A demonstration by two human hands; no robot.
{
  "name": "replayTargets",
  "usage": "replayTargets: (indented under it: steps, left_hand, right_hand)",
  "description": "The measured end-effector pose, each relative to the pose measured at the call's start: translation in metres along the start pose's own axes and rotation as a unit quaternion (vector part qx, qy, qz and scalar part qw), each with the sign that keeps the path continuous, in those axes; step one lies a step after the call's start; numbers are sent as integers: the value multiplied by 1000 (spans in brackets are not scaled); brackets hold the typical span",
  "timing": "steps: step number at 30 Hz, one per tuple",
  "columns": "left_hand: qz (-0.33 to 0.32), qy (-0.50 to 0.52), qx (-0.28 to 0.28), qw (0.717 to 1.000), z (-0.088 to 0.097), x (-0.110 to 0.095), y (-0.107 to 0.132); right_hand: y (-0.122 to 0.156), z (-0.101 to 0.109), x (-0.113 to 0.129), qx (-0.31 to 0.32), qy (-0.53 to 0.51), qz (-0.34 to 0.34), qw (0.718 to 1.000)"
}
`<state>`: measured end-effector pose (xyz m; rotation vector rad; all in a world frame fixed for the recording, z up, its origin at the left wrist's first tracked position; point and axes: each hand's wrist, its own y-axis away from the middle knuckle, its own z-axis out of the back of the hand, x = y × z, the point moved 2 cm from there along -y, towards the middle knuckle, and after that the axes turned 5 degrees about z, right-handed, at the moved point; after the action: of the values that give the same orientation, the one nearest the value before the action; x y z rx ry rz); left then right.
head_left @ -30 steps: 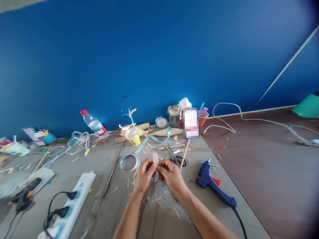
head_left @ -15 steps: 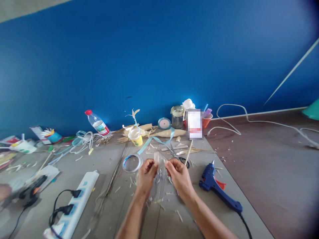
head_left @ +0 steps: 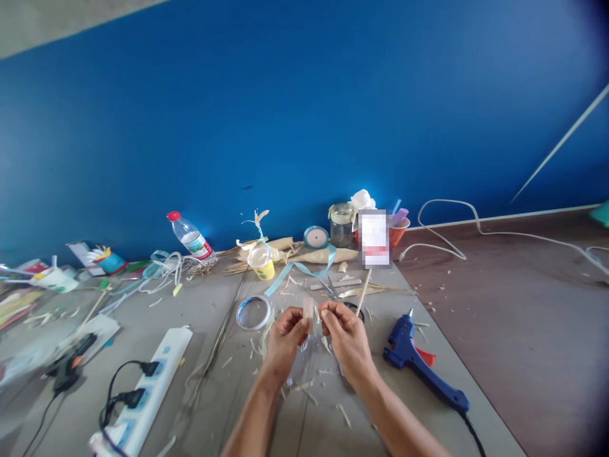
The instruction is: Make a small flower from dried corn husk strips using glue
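My left hand (head_left: pixel 287 336) is closed, with a small pale translucent strip (head_left: pixel 308 315) standing upright between thumb and fingers. Close beside it, my right hand (head_left: pixel 345 333) is pinched at the fingertips; whatever it grips is too small to make out. Both hands are just above the table, over scattered pale shavings (head_left: pixel 343 416). Scissors with black handles (head_left: pixel 354 311) lie partly hidden behind my right hand, beside a thin pale stick (head_left: pixel 364 292). A roll of tape (head_left: pixel 254 313) lies left of my left hand.
A blue glue gun (head_left: pixel 419 365) lies at right near the table edge. At left are a white power strip (head_left: pixel 159 374) with plugs and a dark glue gun (head_left: pixel 71 362). Behind stand a yellow cup (head_left: pixel 262 266), tilted bottle (head_left: pixel 193 240), glass jar (head_left: pixel 341 228) and blue ribbon (head_left: pixel 309 270).
The strip in my left hand has come closer to my right fingertips. The view has shifted slightly. Another person's hand at the far left edge has gone out of view.
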<state>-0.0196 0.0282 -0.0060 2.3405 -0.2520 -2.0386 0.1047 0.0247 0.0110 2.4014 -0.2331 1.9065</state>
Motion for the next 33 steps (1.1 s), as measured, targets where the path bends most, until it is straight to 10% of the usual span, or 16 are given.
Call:
replayTargets:
  steps: [19, 33]
  left_hand:
    - [45, -46, 87, 994, -4, 0, 4]
    - [23, 4, 2, 1000, 3, -3, -5]
  right_hand:
    - [-8, 7, -3, -45, -165, -81, 982]
    - [-19, 28, 13, -124, -180, 55, 974]
